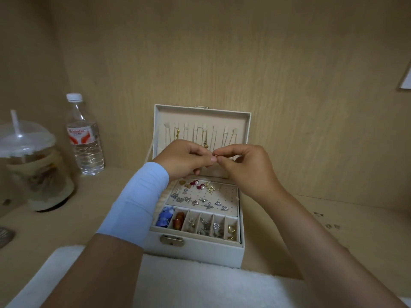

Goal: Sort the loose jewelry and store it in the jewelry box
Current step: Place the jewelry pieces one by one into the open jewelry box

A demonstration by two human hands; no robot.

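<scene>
A white jewelry box (195, 252) stands open on the wooden desk, its lid (244, 121) upright with several necklaces hanging inside. Its perforated earring panel (226, 194) carries several silver, pearl and red studs. A front row of small compartments (222, 218) holds blue, amber, silver and gold pieces. Above the box, my left hand (186, 157) and my right hand (249, 167) meet, both pinching one small gold earring (215, 154) between their fingertips. A few loose small pieces (331, 226) lie on the desk to the right.
A water bottle (85, 138) stands at the back left, with a lidded plastic drink cup (33, 165) and straw beside it. A white fluffy cloth (200, 287) lies along the near edge. Wooden walls enclose the back and left.
</scene>
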